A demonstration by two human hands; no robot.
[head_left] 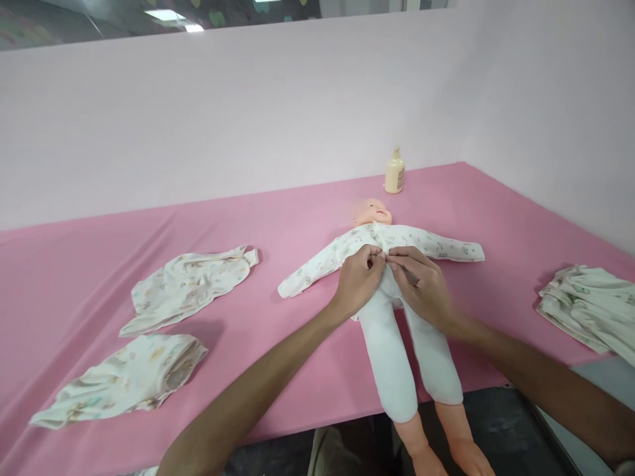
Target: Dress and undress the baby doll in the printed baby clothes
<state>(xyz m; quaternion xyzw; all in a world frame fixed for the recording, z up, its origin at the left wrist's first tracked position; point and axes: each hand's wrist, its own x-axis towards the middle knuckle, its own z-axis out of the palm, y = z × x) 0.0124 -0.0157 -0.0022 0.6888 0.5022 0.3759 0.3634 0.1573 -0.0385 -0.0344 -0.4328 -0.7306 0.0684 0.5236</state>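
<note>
A baby doll [389,344] lies on its back on the pink-covered table, its feet hanging past the front edge. It wears a white printed long-sleeved top [342,250], with both sleeves stretched out sideways. At the middle of the doll's chest, my left hand [361,277] pinches the front of the top. Close beside it, my right hand [419,281] also has thumb and fingers pressed together on the top's front. The fingertips nearly meet, and the small spot of cloth between them is mostly hidden.
Two printed baby garments [186,287] lie on the left of the pink cloth [278,225]. A folded printed garment [590,307] rests at the right edge. A cream pump bottle [395,173] stands behind the doll's head, near the white wall [248,119].
</note>
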